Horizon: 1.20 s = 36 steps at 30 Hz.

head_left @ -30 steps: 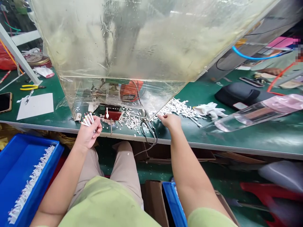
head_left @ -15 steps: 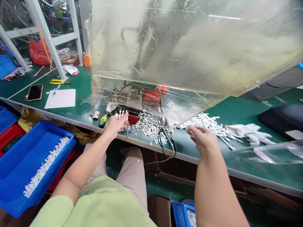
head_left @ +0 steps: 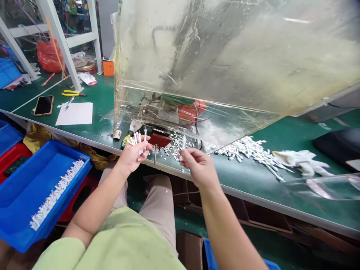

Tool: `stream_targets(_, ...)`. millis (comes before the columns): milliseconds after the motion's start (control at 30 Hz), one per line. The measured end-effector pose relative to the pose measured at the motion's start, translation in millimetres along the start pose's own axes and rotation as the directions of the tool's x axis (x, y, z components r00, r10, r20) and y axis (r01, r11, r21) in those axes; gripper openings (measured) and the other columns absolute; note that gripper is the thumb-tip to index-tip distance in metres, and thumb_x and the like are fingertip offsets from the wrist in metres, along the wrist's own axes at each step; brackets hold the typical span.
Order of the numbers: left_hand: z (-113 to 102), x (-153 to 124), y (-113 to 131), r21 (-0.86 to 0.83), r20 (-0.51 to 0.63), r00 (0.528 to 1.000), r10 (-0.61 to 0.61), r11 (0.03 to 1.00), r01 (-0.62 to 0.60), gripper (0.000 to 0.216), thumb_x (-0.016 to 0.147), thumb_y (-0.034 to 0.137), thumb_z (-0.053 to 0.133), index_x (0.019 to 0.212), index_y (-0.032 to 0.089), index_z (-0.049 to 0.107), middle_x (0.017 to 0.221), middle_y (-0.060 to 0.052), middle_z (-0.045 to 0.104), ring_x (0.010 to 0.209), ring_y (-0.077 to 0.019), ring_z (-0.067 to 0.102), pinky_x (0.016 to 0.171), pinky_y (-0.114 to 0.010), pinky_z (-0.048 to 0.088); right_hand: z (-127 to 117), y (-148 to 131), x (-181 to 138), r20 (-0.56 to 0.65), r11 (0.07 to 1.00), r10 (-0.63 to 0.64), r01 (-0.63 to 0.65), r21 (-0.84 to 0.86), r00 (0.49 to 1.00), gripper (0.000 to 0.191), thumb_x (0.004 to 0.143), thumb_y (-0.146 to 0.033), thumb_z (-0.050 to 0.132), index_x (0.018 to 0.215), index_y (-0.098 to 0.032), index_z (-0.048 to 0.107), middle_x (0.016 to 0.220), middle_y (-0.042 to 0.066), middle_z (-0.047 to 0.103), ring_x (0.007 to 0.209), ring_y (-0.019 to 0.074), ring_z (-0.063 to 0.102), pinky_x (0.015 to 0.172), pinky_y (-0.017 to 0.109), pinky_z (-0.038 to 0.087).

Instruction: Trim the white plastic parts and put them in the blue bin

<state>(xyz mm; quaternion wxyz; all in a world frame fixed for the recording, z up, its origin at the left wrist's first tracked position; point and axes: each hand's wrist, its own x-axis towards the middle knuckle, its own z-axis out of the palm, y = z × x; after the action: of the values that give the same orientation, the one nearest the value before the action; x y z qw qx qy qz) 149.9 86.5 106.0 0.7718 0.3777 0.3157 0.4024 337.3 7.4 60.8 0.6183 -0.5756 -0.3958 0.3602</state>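
Observation:
My left hand [head_left: 134, 153] is closed around several thin white plastic sticks [head_left: 137, 138], which fan upward from the fingers. It is just left of a dark red block [head_left: 161, 140] on the bench edge, with a metal rod below it. My right hand [head_left: 198, 165] pinches one small white stick [head_left: 183, 143], held upright and a little blurred. Behind the right hand, small white bits [head_left: 176, 144] are scattered over the bench. A heap of white sticks [head_left: 249, 150] lies further right.
A large clear plastic shield [head_left: 213, 56] hangs over the machine. A blue tray [head_left: 25, 187] with white sticks stands at the left. On the green bench are a phone [head_left: 44, 105], paper [head_left: 75, 113], yellow-handled pliers [head_left: 72, 93] and a white glove [head_left: 302, 161].
My right hand has moved left from the heap toward the block, a white stick now visible in its fingers. My left hand has drawn slightly down from the block, still holding its sticks.

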Motion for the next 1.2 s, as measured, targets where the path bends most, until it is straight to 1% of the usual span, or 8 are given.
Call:
stream_targets(167,-2,0,0,0.116,0.008,1.0,0.023,0.993,-0.024,0.039,0.061,0.036,0.078,0.085,0.016,0.055,0.053,0.007,0.047,0.038,-0.0016,0.037,0.035,-0.015,0.015,47,-6,-4,0.199,0.994,-0.057,0.074,-0.082,0.978,0.033,0.074,-0.051,0.065,0.069,-0.019,0.063,0.059,0.0,0.058,0.051,0.011,0.051,0.05,0.024,0.043)
stream_targets(233,-1,0,-2,0.158,0.02,0.999,0.044,0.986,-0.047,0.039,0.061,0.036,0.077,0.087,0.015,0.058,0.056,0.007,0.048,0.038,-0.0011,0.036,0.036,-0.016,0.019,56,-8,-6,0.252,0.985,-0.078,0.113,-0.13,0.965,0.032,0.076,-0.05,0.063,0.07,-0.019,0.063,0.056,0.0,0.056,0.05,0.0108,0.049,0.05,0.023,0.041)
stream_targets(333,1,2,-8,0.252,0.01,0.989,0.149,0.956,-0.147,0.03,0.062,0.035,0.075,0.077,0.014,0.06,0.057,0.006,0.05,0.041,-0.0015,0.038,0.04,-0.018,0.026,60,-10,-9,0.286,0.976,-0.07,0.125,-0.178,0.956,0.033,0.078,-0.05,0.061,0.069,-0.018,0.063,0.055,0.0,0.055,0.049,0.0106,0.047,0.048,0.023,0.038)
stream_targets(433,2,4,-12,0.321,0.004,0.971,0.241,0.919,-0.229,0.025,0.063,0.034,0.074,0.073,0.014,0.062,0.061,0.005,0.053,0.045,-0.0022,0.04,0.044,-0.019,0.03,55,-11,-8,0.269,0.983,-0.017,0.065,-0.172,0.963,0.036,0.075,-0.053,0.063,0.065,-0.018,0.061,0.055,0.001,0.056,0.05,0.0116,0.048,0.049,0.024,0.039)
stream_targets(567,4,2,-10,0.288,-0.032,0.974,0.222,0.936,-0.204,0.028,0.066,0.034,0.072,0.085,0.015,0.063,0.057,0.006,0.05,0.041,-0.0024,0.036,0.04,-0.02,0.027,44,-3,5,0.11,0.994,0.032,-0.02,-0.106,0.993,0.038,0.067,-0.055,0.069,0.063,-0.018,0.061,0.052,0.0,0.054,0.048,0.0102,0.046,0.047,0.023,0.036)
stream_targets(700,4,0,-7,0.259,-0.04,0.977,0.21,0.947,-0.193,0.032,0.065,0.038,0.073,0.083,0.015,0.061,0.053,0.007,0.046,0.039,-0.0023,0.035,0.038,-0.019,0.024,36,11,26,-0.015,0.99,0.131,-0.13,0.054,0.991,0.042,0.057,-0.056,0.075,0.06,-0.018,0.058,0.05,-0.003,0.049,0.043,0.0069,0.04,0.04,0.02,0.027)
stream_targets(967,-2,2,-9,0.287,-0.054,0.978,0.203,0.941,-0.179,0.032,0.067,0.041,0.073,0.079,0.015,0.058,0.057,0.006,0.047,0.04,-0.0016,0.036,0.037,-0.017,0.023,38,21,42,0.012,0.892,0.339,-0.326,0.315,0.941,0.043,0.046,-0.047,0.083,0.063,-0.016,0.059,0.059,-0.002,0.055,0.041,0.0014,0.037,0.033,0.013,0.025)
stream_targets(1200,-5,1,-8,0.257,-0.056,0.98,0.19,0.951,-0.17,0.031,0.067,0.039,0.073,0.079,0.016,0.056,0.055,0.007,0.045,0.039,-0.0015,0.036,0.037,-0.016,0.021,37,22,46,0.074,0.853,0.385,-0.385,0.353,0.92,0.039,0.051,-0.043,0.082,0.07,-0.016,0.061,0.055,-0.004,0.051,0.04,0.0016,0.037,0.031,0.011,0.026)
